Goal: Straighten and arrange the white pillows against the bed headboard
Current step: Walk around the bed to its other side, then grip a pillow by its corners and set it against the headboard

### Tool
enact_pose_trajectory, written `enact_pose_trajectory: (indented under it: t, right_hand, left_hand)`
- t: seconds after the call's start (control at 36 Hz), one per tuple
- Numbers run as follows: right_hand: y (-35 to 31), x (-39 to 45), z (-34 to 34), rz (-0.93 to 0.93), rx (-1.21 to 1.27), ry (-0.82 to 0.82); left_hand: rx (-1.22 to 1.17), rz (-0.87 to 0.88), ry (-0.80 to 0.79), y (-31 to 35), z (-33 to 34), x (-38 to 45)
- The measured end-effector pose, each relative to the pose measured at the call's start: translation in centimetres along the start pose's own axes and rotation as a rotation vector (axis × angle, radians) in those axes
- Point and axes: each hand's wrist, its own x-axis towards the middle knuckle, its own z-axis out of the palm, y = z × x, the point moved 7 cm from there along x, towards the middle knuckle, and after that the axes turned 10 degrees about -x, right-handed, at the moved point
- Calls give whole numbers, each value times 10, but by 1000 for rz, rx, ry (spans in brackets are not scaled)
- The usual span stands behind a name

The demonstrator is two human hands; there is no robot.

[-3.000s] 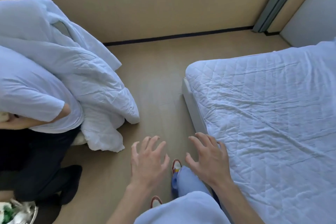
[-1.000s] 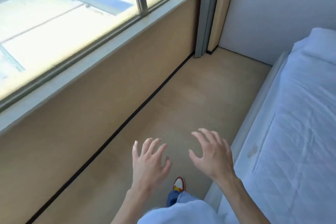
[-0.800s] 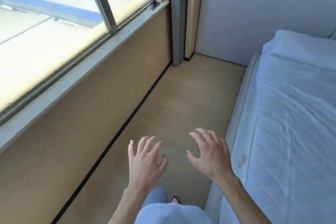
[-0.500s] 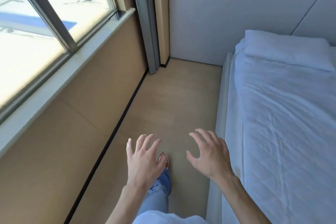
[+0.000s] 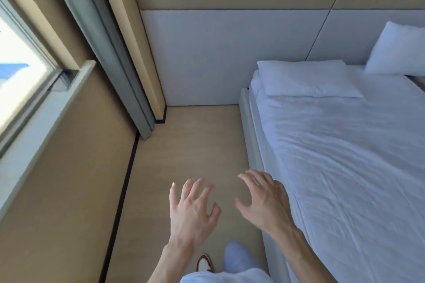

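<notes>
Pillows (image 5: 308,80) white cloth, smooth; bedsheet (image 5: 356,156) wrinkled cloth; floor (image 5: 190,145) matt.

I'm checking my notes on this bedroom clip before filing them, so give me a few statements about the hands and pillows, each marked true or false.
1. Both hands are empty, fingers spread. True: the left hand and right hand hold nothing.
2. The right hand grips a pillow. False: it hovers near the bed's edge, far from both pillows.
3. One pillow lies flat at the head of the bed. True.
4. The second pillow lies on the floor. False: it leans upright against the headboard.
</notes>
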Motion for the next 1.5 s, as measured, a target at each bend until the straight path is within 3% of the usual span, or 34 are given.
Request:
enact_pose_trajectory:
  t: [0.36, 0.86, 1.19, 1.33, 1.5]
  right_hand:
    - [73, 190, 8, 199, -19, 4]
    - [204, 473, -10, 324, 17, -3]
    - [305, 632, 0, 514, -3, -7]
    - [351, 700, -3, 643, -10, -10]
    - [402, 765, -23, 784, -1, 23]
  left_hand:
    - [25, 191, -33, 5, 37, 228]
    - [65, 286, -102, 80, 71, 573]
    - [-23, 419, -191, 123, 142, 774]
    - [22, 471, -336, 142, 179, 861]
    - [37, 611, -392, 186, 205, 944]
